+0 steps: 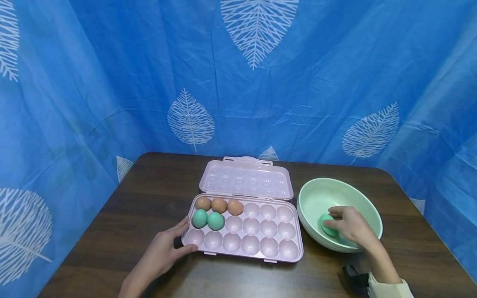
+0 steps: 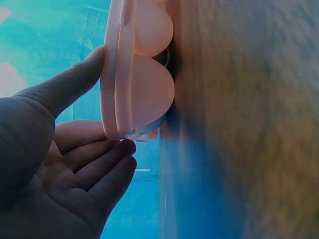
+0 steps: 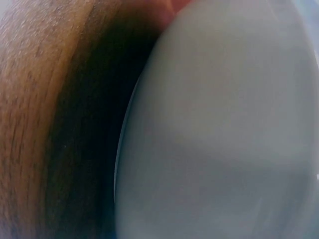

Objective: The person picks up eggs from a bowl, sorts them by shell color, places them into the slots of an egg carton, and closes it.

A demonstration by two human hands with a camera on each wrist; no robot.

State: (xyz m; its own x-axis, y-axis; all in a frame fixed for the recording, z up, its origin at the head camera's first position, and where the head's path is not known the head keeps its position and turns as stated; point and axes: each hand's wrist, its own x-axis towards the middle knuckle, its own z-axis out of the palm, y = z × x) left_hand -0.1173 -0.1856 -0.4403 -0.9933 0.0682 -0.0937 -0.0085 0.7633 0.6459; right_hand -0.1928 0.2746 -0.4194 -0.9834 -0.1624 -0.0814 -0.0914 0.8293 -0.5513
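My right hand (image 1: 350, 225) reaches over the near rim of a pale green bowl (image 1: 316, 194) and holds a green egg (image 1: 326, 227) between thumb and fingers. A pink egg box (image 1: 299, 248) lies with its lid up in the middle of the table. Three brown eggs (image 1: 219, 205) sit at the left of its back row, and two green eggs (image 1: 215, 221) at the left of the middle row. My left hand (image 1: 162, 250) rests at the box's near left corner, thumb against the front edge and fingers along the left end. The left wrist view shows the thumb (image 2: 79, 79) straight.
The box's lid (image 1: 246, 182) is folded back toward the far side of the dark wooden table (image 1: 160, 186). A blue curtain (image 1: 316, 103) with white leaves hangs behind and at both sides. In the right wrist view the bowl's outer wall (image 3: 214, 124) fills most of the picture.
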